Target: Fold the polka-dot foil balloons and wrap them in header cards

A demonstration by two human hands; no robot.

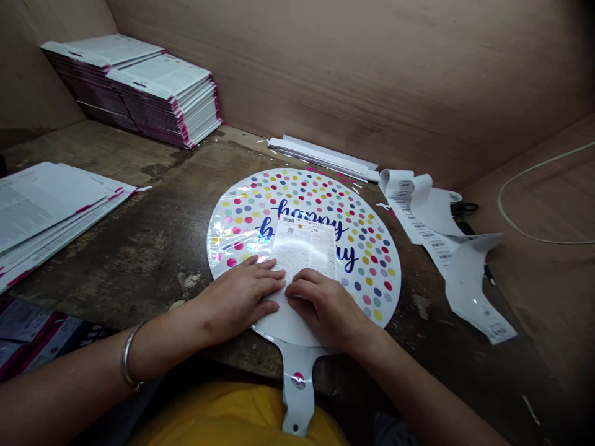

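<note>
A flat foil balloon (372, 248), white with coloured dots and blue "happy" lettering, lies on the table. Its neck (297, 371) hangs over the front edge toward my yellow clothing. On top of the balloon's lower middle rests a white printed sheet (304, 248) with a barcode and small text, covering part of the lettering. My left hand (248, 288) lies flat, fingers stretched over the sheet's left side. My right hand (323, 303) is curled, its bent fingers pressed together on the sheet's lower part; its fingertips are partly hidden.
Tall stacks of printed cards (153, 93) stand at the back left. More flat cards (51, 204) lie at the left edge. Folded white strips (325, 158) rest along the back wall. Curling label strips (446, 235) and dark-handled scissors (465, 209) are at the right.
</note>
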